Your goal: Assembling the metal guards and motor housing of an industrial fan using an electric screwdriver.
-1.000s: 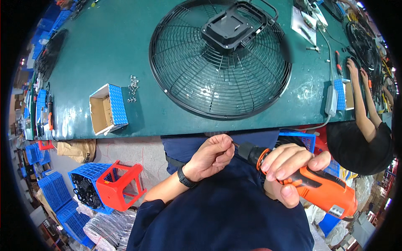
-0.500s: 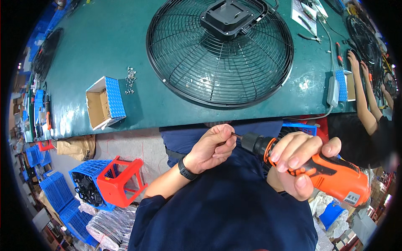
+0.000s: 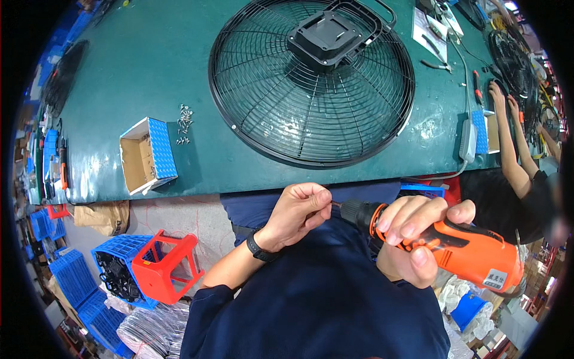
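My right hand (image 3: 412,233) is wrapped round an orange and black electric screwdriver (image 3: 478,258), which lies almost level in front of my torso and points left. At its front sit a black ribbed collar and a thin bit. The bit's tip meets the thumb and fingertips of my left hand (image 3: 296,216), which are pinched together. Whatever they hold there is hidden or too small to name. Beyond both hands, a large round black fan (image 3: 317,119) with a wire guard and a square motor housing (image 3: 326,37) lies on the green table (image 3: 149,66).
An open blue-and-white carton (image 3: 161,149) stands by the table's near edge, beside several loose screws (image 3: 185,122). Pliers (image 3: 435,64) and a white power adapter (image 3: 468,140) lie right. Another person's arms (image 3: 507,128) reach in there. A red stool (image 3: 167,266) and blue crates (image 3: 119,251) are lower left.
The whole view has shifted slightly, so the fan and table sit a little lower. Both hands keep nearly the same pose, with the screwdriver tip still at my left fingertips.
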Available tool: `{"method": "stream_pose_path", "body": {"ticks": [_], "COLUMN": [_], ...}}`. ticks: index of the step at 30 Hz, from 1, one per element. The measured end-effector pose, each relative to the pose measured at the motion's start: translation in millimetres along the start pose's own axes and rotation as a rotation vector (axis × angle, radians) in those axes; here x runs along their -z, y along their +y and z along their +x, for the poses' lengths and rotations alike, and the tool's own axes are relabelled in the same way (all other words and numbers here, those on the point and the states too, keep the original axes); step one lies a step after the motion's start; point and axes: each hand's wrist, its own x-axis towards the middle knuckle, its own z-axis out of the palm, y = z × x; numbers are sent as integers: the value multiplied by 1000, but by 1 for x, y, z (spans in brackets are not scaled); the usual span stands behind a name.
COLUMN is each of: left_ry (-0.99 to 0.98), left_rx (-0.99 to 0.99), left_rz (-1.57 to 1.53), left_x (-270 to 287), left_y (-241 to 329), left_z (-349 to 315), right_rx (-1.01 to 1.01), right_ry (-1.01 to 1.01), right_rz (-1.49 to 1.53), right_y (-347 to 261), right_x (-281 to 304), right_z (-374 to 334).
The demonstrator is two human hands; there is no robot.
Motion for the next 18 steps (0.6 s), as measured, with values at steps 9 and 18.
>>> {"method": "stream_pose_path", "body": {"ticks": [9, 18], "left_ry": [90, 163], "left_rx": [3, 50], "left_rz": [-249, -367], "left_x": [-3, -1], "left_y": [-1, -3], "left_z": [18, 30], "right_rx": [110, 29], "right_ry": [-157, -226], "right_rz": [-172, -281], "right_y": [28, 40], "right_x": [5, 8], "right_z": [-6, 8]}}
